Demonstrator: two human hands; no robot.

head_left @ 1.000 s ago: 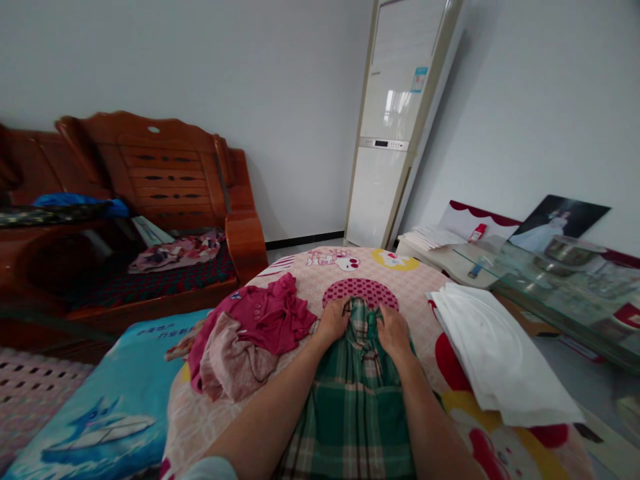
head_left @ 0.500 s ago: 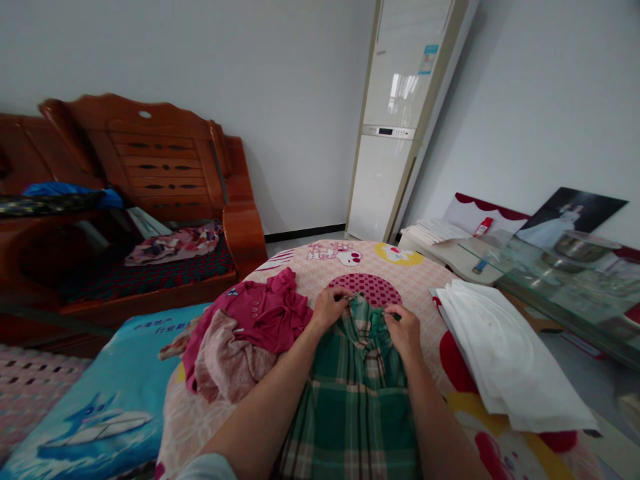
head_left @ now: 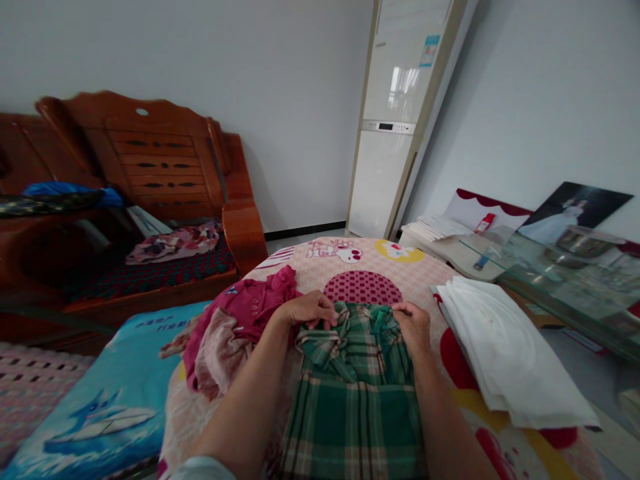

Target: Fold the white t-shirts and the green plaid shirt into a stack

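A green plaid garment point(head_left: 357, 407) lies in front of me on the covered round table, its far end loosely bunched. My left hand point(head_left: 313, 310) is at the far left corner, its fingers bent and closed on the cloth. At the far right corner, my right hand point(head_left: 413, 323) pinches the edge between thumb and fingers. A small darker green piece, perhaps a ribbon or tie, shows near that hand. To the left of the garment is a crumpled magenta top point(head_left: 250, 307), with a pale pink cloth point(head_left: 217, 347) over its near side; my left forearm partly covers both.
The patterned tablecloth point(head_left: 420, 273) covers the table. Folded white sheets point(head_left: 505, 353) lie at its right edge, beside a glass shelf point(head_left: 560, 280). A wooden chair point(head_left: 165, 160) and a blue printed cushion point(head_left: 120, 387) are on the left. A tall air conditioner point(head_left: 385, 167) stands behind.
My hands have moved apart, the left one going left and slightly nearer. The garment's gathered far end is now spread wider and flatter between them.
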